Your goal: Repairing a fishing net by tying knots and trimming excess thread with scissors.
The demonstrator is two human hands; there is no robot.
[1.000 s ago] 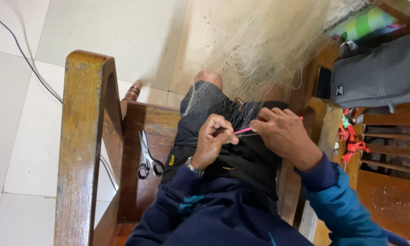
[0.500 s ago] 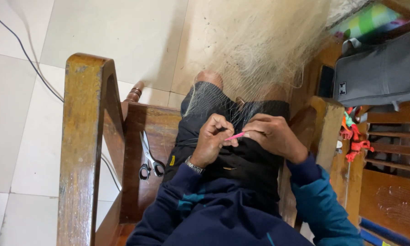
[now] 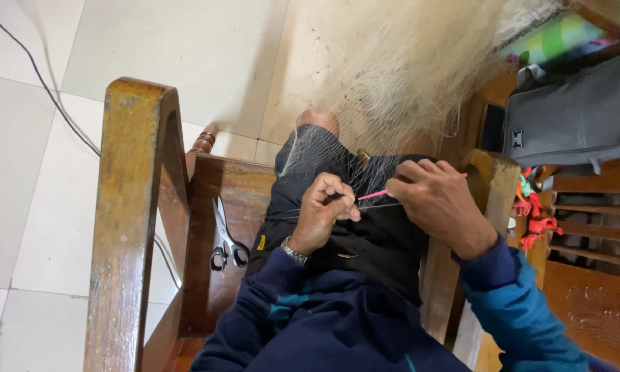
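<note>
A pale, fine fishing net [image 3: 406,89] hangs from the upper right and drapes over my lap in black shorts. My left hand [image 3: 323,217] pinches strands of the net above my thigh, fingers closed on the mesh. My right hand [image 3: 437,200] grips a thin pink netting needle [image 3: 373,195], whose tip points left toward the left hand's fingers. The two hands are a few centimetres apart, joined by a taut thread.
I sit on a wooden chair with a thick armrest [image 3: 127,227] at left. Scissors [image 3: 227,238] lie on the seat beside my thigh. A grey bag [image 3: 572,120] and red-orange clips [image 3: 534,220] are at right. A cable [image 3: 41,89] crosses the tiled floor.
The right hand has shifted slightly left and down with the pink needle, closer to the left hand. The left hand stays pinching the net. The view drifted a little.
</note>
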